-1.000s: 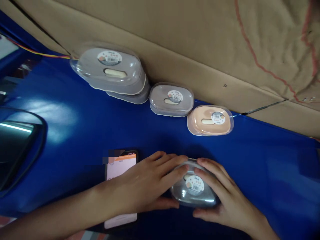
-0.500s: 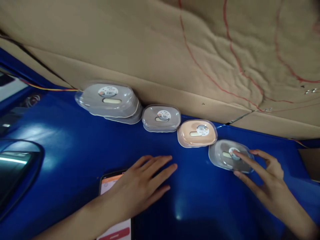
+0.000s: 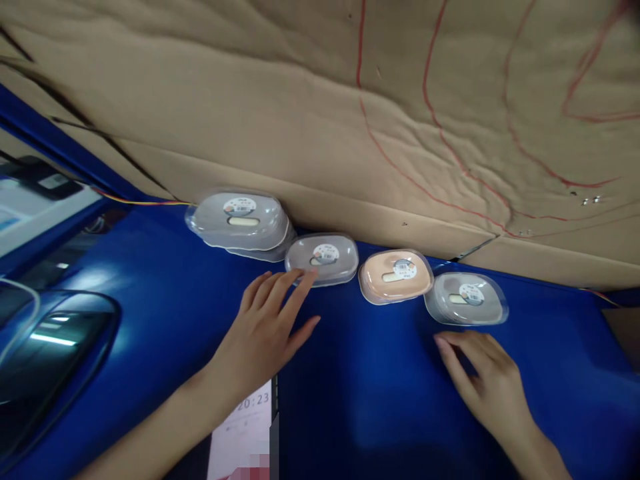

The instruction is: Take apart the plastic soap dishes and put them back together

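Four lidded oval boxes stand in a row, each with a round label and a pale slot-shaped piece on top. At the left end, a grey box (image 3: 220, 223) appears stacked on another. My left hand (image 3: 267, 323) is open, fingers spread, its fingertips at the front edge of the smaller grey box (image 3: 345, 257). Whether they touch it I cannot tell. A peach-coloured box (image 3: 375, 270) comes after it. Below the rightmost grey box (image 3: 485, 310), my right hand (image 3: 485, 377) is closed, thumb and forefinger tips together, apart from the box and with nothing visible between them.
Behind the boxes rises a brown cardboard panel (image 3: 250, 127) with red lines. A phone (image 3: 245, 427) with a lit screen lies under my left forearm on the blue table surface (image 3: 350, 373). A dark glossy device (image 3: 45, 360) and a cable lie at the left.
My right hand has come off the rightmost grey box and drawn back toward me, its fingers closing. My left hand has moved forward to the smaller grey box. The rightmost box sits slightly straighter.
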`<state>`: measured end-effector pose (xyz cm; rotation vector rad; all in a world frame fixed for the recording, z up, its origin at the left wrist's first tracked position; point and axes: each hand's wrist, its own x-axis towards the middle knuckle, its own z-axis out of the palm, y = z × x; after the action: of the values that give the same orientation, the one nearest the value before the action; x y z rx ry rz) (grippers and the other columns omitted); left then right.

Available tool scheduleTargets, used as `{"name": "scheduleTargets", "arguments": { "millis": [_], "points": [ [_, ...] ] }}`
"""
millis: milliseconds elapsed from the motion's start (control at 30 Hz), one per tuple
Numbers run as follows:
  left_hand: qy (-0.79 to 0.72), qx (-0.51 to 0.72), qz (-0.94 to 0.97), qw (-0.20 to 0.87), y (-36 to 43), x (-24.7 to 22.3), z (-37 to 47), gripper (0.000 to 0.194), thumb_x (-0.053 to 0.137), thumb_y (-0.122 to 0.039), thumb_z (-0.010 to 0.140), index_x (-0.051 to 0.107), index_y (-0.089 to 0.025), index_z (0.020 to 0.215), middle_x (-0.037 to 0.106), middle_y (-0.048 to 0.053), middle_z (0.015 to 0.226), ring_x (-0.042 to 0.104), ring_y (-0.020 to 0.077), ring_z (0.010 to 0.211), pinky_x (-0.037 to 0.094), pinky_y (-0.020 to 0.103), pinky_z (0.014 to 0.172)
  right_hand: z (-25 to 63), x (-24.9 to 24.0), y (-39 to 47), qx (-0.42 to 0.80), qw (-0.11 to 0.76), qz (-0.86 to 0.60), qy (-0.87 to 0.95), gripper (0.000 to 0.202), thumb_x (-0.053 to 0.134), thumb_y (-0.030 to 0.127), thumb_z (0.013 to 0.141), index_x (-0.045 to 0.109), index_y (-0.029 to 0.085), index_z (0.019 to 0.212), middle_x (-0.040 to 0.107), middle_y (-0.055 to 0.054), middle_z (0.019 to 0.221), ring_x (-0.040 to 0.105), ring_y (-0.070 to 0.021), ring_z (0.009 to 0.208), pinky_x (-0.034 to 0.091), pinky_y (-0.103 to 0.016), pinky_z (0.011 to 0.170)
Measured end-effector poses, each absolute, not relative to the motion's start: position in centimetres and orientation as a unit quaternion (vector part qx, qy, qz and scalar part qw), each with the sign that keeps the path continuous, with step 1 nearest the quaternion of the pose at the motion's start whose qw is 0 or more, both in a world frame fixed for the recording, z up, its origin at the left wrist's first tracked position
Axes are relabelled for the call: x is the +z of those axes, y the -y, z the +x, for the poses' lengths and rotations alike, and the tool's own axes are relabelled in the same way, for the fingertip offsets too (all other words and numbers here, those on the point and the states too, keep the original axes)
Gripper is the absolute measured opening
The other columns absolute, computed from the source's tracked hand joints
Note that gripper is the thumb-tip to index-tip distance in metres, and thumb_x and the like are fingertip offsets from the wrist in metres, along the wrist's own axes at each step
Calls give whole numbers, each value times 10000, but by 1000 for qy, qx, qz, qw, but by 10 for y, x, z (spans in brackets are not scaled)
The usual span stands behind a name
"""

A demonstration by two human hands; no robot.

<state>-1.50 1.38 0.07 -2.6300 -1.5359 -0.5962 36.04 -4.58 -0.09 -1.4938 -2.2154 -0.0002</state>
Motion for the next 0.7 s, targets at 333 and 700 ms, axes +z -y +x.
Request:
{"name": "scheduleTargets", "arguments": {
  "millis": [333, 700],
  "points": [
    [509, -223, -831, 25, -11, 2, -13, 418, 644, -288, 1043, 513, -186, 1426, 504, 270, 1573, 587, 464, 1394, 568, 635, 1047, 363, -18, 36, 4, 205, -569, 796, 272, 562, 407, 1109, 677, 256, 1304, 727, -117, 1409, 692, -322, 1303, 525, -531, 1055],
    [302, -223, -924, -78, 23, 18, 1, 310, 706, -225, 943, 647, -236, 1247, 704, 123, 1345, 687, 323, 1157, 574, 499, 987, 328, -21, 41, 80, 74, -487, 867, 605, 512, 371, 1124, 344, 271, 1697, 373, -152, 1765, 419, -319, 1610, 389, -614, 1250]
  ]
}}
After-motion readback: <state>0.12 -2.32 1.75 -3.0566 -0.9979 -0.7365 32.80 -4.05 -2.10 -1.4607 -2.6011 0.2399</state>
